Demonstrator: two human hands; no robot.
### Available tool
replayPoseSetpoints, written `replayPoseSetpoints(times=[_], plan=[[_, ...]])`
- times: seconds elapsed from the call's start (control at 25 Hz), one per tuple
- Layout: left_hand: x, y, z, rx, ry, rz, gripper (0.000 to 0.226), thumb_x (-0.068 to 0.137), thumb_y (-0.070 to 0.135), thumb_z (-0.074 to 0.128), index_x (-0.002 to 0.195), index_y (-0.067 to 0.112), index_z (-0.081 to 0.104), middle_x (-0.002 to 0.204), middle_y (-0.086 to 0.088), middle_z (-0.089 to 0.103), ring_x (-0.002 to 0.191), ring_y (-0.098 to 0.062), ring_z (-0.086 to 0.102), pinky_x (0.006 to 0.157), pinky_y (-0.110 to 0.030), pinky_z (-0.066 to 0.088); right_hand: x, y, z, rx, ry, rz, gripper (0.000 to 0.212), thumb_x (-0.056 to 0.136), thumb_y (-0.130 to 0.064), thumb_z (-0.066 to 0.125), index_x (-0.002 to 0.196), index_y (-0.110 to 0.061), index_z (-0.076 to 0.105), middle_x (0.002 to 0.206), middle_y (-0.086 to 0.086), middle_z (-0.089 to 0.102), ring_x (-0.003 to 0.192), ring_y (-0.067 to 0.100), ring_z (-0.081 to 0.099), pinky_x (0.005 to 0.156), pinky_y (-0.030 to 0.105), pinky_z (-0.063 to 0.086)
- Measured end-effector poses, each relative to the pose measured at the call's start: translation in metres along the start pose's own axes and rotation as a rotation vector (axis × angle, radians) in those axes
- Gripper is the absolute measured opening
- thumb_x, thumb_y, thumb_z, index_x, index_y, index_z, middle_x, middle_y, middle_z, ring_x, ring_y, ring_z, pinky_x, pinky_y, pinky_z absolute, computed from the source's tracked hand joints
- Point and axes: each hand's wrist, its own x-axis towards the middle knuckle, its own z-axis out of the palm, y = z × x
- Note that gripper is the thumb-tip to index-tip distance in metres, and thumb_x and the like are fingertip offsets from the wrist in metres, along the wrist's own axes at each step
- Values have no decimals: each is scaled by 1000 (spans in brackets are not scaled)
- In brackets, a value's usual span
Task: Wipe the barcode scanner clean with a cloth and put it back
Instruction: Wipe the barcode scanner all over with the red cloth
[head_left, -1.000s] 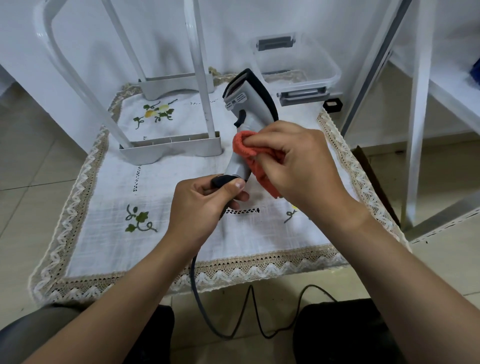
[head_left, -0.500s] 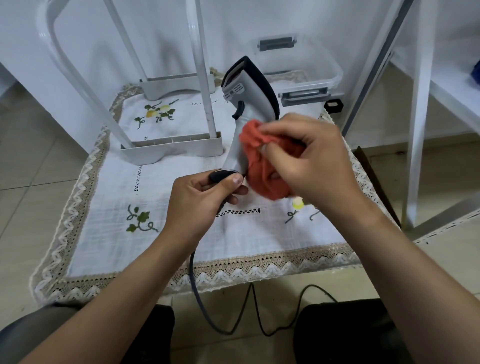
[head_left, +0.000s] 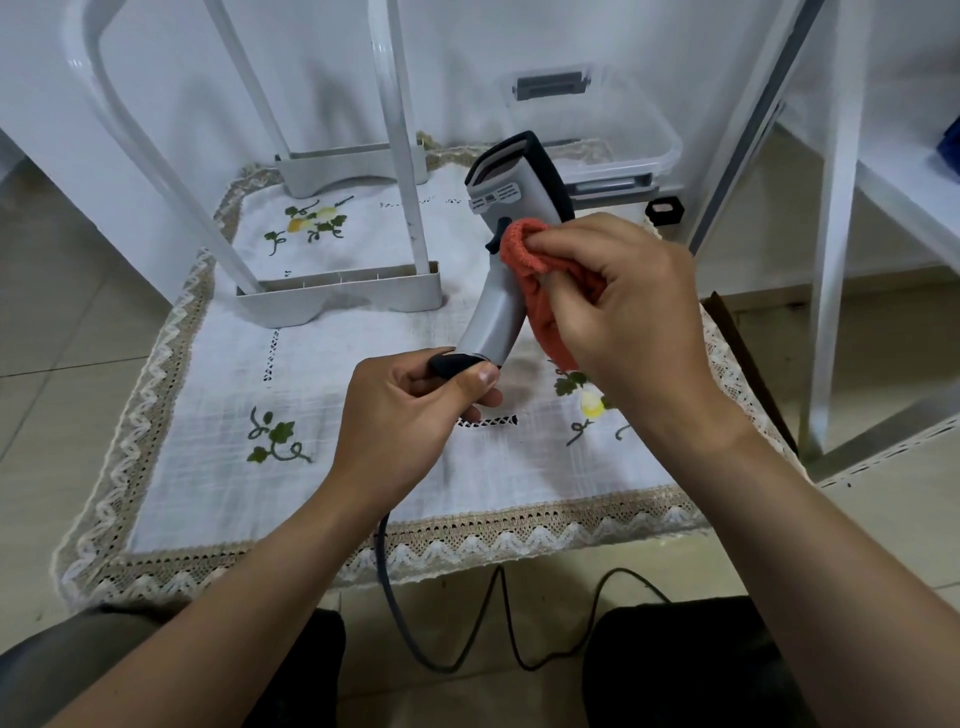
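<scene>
A grey and black barcode scanner (head_left: 506, 208) stands tilted above the embroidered white tablecloth (head_left: 218, 395), head up and away from me. My left hand (head_left: 410, 415) grips the black base of its handle, where the dark cable (head_left: 415, 613) leaves and drops to the floor. My right hand (head_left: 623, 306) holds a bunched orange cloth (head_left: 535, 270) and presses it against the scanner's right side, just below the head by the trigger. Part of the handle is hidden behind the cloth.
A white plastic stand (head_left: 337, 296) with tall bent tubes sits on the cloth at the back left. A clear lidded box (head_left: 613, 140) lies behind the scanner. A white shelf frame (head_left: 836, 249) rises at the right. My knees are below the table's front edge.
My right hand has slid the orange cloth up the scanner from the lower handle to just under the head. The left hand has kept its hold on the base.
</scene>
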Motion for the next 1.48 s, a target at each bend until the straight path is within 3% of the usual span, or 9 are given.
replayPoseSetpoints(times=[0.24, 0.52, 0.6, 0.72, 0.84, 0.96, 1.12, 1.24, 1.48], plan=[[4, 1, -3, -21, 51, 2, 7, 92, 8, 74, 90, 7, 80, 72, -7, 79, 58, -5, 69, 56, -12, 48, -3, -3, 7, 153, -173, 24, 25, 83, 4, 69, 101, -10, 81, 98, -4, 76, 91, 3, 69, 85, 12, 51], [7, 2, -7, -16, 77, 65, 9, 93, 6, 71, 89, 8, 79, 60, 11, 73, 49, 1, 61, 53, -8, 43, -6, -11, 3, 334, -418, 192, 26, 88, 1, 73, 103, -19, 81, 91, -12, 77, 86, -2, 72, 78, 12, 53], [8, 2, -6, -42, 71, 35, 11, 94, 10, 71, 88, 11, 80, 66, 3, 77, 53, -3, 63, 55, -13, 45, -3, -11, 0, 379, -364, 238, 22, 86, 1, 75, 95, -18, 81, 85, -11, 77, 79, -2, 72, 73, 14, 53], [9, 1, -6, -140, 64, -52, 13, 95, 15, 68, 89, 14, 79, 78, -8, 80, 65, -14, 67, 64, -24, 49, 3, -8, -6, 422, -127, 300, 15, 85, 2, 75, 91, -9, 81, 79, 2, 77, 71, 14, 72, 67, 30, 59], [11, 0, -9, -238, 18, -114, 17, 98, 19, 63, 92, 15, 78, 81, -8, 80, 70, -15, 69, 73, -32, 51, 7, -3, -12, 440, 13, 470, 11, 91, -4, 72, 92, -10, 80, 75, 10, 75, 63, 33, 71, 51, 40, 62], [13, -3, -11, -366, -78, -147, 20, 93, 27, 66, 98, 10, 75, 78, -5, 76, 70, -15, 67, 75, -34, 51, 9, -1, -14, 479, 74, 566, 11, 93, -5, 69, 93, -11, 79, 80, 8, 76, 68, 37, 72, 52, 48, 63], [14, -8, -14, -507, -311, -135, 34, 79, 43, 75, 97, 14, 79, 73, -1, 65, 69, -17, 61, 74, -32, 53, 12, 2, -15, 588, 91, 675, 14, 97, -4, 63, 103, -9, 75, 96, 7, 76, 76, 28, 76, 59, 40, 65], [15, -9, -17, -589, -477, -149, 46, 74, 54, 81, 99, 16, 78, 71, 3, 58, 69, -15, 58, 75, -32, 53, 13, 2, -14, 706, 61, 730, 19, 98, 2, 59, 108, -6, 72, 110, 21, 71, 80, 29, 75, 63, 39, 65], [17, -14, -16, -697, -622, -224, 46, 82, 51, 77, 103, 11, 73, 72, 5, 54, 66, -13, 55, 74, -33, 53, 11, -9, -5, 859, -30, 842, 21, 99, 5, 55, 102, -9, 70, 91, 12, 72, 81, 28, 72, 66, 45, 66]])
